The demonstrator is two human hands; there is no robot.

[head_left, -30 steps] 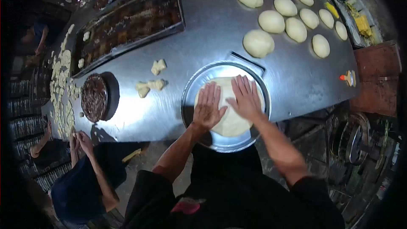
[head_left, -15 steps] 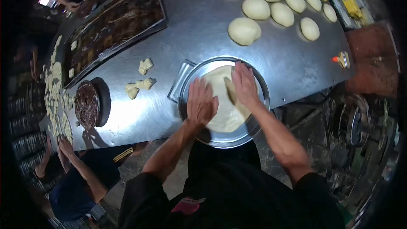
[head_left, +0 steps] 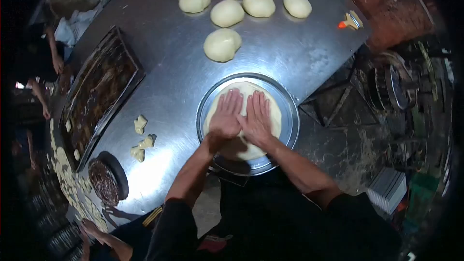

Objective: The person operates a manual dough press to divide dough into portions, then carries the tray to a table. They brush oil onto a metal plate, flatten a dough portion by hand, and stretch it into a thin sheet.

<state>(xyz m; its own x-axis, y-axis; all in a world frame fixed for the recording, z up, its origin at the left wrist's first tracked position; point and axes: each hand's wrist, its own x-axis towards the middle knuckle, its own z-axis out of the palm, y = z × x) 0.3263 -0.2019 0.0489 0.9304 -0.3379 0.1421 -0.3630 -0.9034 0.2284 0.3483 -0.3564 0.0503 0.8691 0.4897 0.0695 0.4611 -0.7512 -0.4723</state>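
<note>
A flat round of dough (head_left: 270,116) lies in a wide round metal pan (head_left: 291,130) at the table's front edge. Both of my hands rest palm down on the dough, side by side with the thumbs meeting. My left hand (head_left: 225,116) has its fingers stretched out over the left half. My right hand (head_left: 257,120) lies flat just right of the middle, fingers extended. Beyond the pan sits a smooth dough ball (head_left: 222,45), with several more dough balls (head_left: 227,13) behind it.
A long dark tray (head_left: 104,87) stands on the metal table (head_left: 164,67) at left. Near it are dough scraps (head_left: 140,124), a round pan with a dark surface (head_left: 103,182) and many small dough pieces (head_left: 72,179). A brush (head_left: 354,20) lies at right. A co-worker's hands (head_left: 89,229) show at lower left.
My hands have come together on the dough, which now spreads flatter and wider in the pan. The camera view has turned, shifting the table and dough balls leftward.
</note>
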